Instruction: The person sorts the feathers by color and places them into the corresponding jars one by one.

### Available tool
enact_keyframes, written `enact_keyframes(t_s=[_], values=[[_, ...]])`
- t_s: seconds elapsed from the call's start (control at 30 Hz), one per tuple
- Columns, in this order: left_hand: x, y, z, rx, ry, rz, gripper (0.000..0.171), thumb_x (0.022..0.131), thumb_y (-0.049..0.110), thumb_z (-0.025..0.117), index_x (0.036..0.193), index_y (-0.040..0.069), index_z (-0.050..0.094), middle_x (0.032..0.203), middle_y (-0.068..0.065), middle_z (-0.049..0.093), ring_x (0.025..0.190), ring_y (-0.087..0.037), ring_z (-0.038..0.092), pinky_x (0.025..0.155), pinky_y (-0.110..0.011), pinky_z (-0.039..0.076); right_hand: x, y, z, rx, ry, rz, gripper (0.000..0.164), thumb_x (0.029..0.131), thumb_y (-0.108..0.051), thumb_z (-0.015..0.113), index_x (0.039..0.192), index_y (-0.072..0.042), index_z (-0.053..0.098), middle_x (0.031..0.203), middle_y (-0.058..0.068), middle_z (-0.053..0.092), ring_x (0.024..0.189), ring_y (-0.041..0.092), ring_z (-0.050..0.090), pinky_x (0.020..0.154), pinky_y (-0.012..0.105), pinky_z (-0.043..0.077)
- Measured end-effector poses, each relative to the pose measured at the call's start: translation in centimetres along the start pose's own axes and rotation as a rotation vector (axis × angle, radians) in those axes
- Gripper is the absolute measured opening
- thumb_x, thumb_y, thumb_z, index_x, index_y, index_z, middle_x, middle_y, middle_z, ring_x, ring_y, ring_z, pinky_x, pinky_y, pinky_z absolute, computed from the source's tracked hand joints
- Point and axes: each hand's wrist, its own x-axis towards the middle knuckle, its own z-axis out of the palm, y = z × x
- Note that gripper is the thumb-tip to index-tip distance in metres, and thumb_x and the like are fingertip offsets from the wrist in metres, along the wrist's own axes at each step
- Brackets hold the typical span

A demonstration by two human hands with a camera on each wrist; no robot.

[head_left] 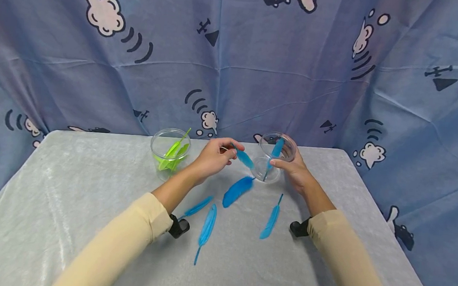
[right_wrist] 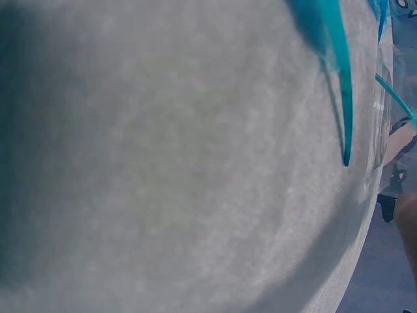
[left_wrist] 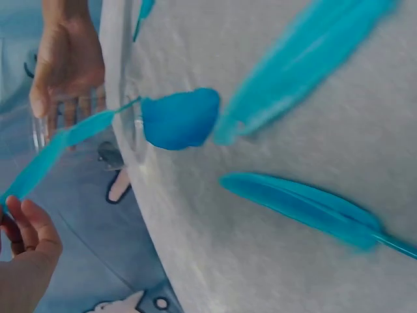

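The left hand (head_left: pixel 216 156) pinches one end of the held feather (head_left: pixel 246 158) between thumb and fingertips, while the right hand (head_left: pixel 298 171) grips the right cup (head_left: pixel 262 162) from its right side, thumb across the near wall and fingers round the far side. The held feather hangs just right of the left hand's fingertips, in the gap between the two hands; its long axis slopes away from the pinch, right and near, so its loose tip points at the cup's left wall, below the rim. The mouth of the cup faces up and lies right and slightly far of that tip, which in the head view is outside the rim; whether tip and wall touch, I cannot tell. The left hand is nearer the feather, the right hand on the cup's opposite side. Inside the cup a standing feather (head_left: pixel 277 148) leans, quill down, top toward the far right. The cup seems to tilt a little to the right. On the table (head_left: pixel 85 194), the broad feather (head_left: pixel 238 192) lies just near of the cup, two slim feathers (head_left: pixel 207 227) lie near the left forearm, and another, the right feather (head_left: pixel 271 220), lies near of the cup. Far left, beyond the left wrist, the left cup (head_left: pixel 156 154) holds green feathers (head_left: pixel 169 158).
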Motion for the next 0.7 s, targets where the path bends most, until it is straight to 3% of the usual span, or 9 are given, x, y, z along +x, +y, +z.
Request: enact_keyframes(t_s=[0.4,0.7], values=[[1.3,2.6,1.0,-0.051,-0.008,0.042,0.023,0.103,0.006,0.051,0.117,0.005,0.069,0.108,-0.011,0.062,0.097,-0.022,0.059,0.086,-0.031,0.055,0.0,-0.2,0.0,-0.011,0.0,0.018,0.092,0.091,0.001,0.067,0.16,-0.024,0.011,0.166,0.008,0.011,0.152,0.024,0.006,0.121,0.046,0.014],[2.5,3.6,2.0,-0.052,0.028,0.085,0.024,0.104,0.011,0.053,0.121,0.003,0.068,0.11,-0.013,0.063,0.096,-0.022,0.06,0.081,-0.029,0.053,0.2,-0.2,0.1,-0.006,0.0,0.007,0.093,0.09,0.001,0.067,0.16,-0.02,0.01,0.165,0.01,0.014,0.152,0.025,0.009,0.121,0.047,0.015]])
